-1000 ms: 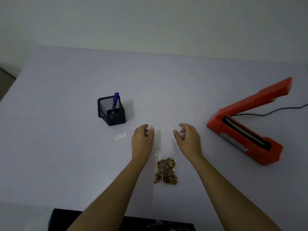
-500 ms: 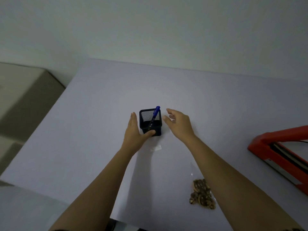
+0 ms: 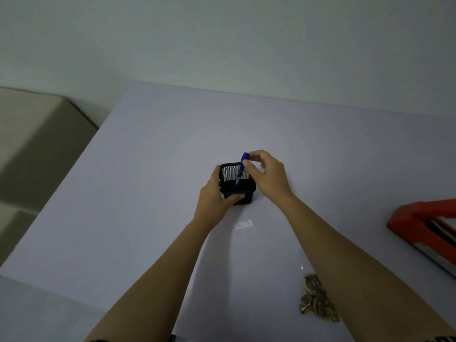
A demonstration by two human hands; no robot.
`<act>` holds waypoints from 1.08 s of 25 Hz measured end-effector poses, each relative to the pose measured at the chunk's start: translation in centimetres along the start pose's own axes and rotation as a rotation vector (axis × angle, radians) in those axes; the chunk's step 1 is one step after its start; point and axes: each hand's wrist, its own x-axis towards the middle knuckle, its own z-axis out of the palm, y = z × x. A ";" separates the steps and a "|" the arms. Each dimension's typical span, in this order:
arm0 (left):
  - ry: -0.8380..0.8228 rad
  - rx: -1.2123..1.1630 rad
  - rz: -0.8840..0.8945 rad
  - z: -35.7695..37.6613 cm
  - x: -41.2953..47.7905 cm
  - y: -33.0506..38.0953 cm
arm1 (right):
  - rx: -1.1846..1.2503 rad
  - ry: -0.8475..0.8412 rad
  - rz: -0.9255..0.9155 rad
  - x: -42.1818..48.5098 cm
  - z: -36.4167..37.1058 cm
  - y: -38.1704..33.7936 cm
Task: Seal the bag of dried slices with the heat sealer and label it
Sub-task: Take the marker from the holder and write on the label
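A black mesh pen holder [image 3: 243, 186] stands mid-table with a blue pen [image 3: 240, 170] leaning in it. My left hand [image 3: 214, 193] grips the holder's left and front sides. My right hand [image 3: 267, 176] pinches the pen's blue cap between thumb and fingers. A small white label [image 3: 243, 224] lies flat just in front of the holder. The clear bag of dried slices [image 3: 314, 298] rests near the table's front edge, partly hidden by my right forearm. The red heat sealer [image 3: 419, 218] shows at the right edge, its jaw raised.
The white table [image 3: 148, 193] ends at a left edge beside a beige floor or step [image 3: 37, 144]. A pale wall [image 3: 222, 45] runs behind the table.
The view has swung left and the hands moved onto the holder. My left hand closed around the holder and my right hand closed on the pen's cap.
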 end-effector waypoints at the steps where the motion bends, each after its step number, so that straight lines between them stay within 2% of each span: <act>1: 0.000 0.000 0.000 0.0 0.0 0.0 | 0.053 0.049 0.003 0.1 -0.2 -0.5; 4: -0.073 0.036 -0.038 -0.2 0.0 0.1 | 0.281 0.227 0.054 0.1 -1.5 -1.9; 6: -0.109 0.081 -0.003 -0.4 -0.5 0.7 | 0.466 0.275 0.109 -0.2 -2.3 -2.4; 10: 0.099 0.067 0.130 -0.5 -1.3 3.3 | 0.653 0.293 0.225 -1.1 -2.9 -2.5; 14: 0.276 0.167 0.331 -0.8 -1.9 4.8 | 0.748 0.280 0.322 -1.8 -3.2 -2.8; 16: 0.284 0.178 0.384 -0.4 -2.3 5.5 | 0.703 0.202 0.394 -2.4 -3.4 -3.3; 19: 0.219 0.226 0.478 0.8 -3.0 6.2 | 0.364 0.096 0.408 -3.4 -2.9 -3.6; 21: 0.180 0.236 0.506 1.4 -3.5 6.4 | 0.284 0.161 0.411 -3.7 -3.0 -3.7; 24: 0.212 0.229 0.483 2.1 -5.0 5.9 | 0.350 0.400 0.550 -3.1 -6.0 -3.3; 27: 0.226 0.154 0.389 2.3 -6.2 5.1 | 0.297 0.359 0.555 -2.7 -9.1 -2.8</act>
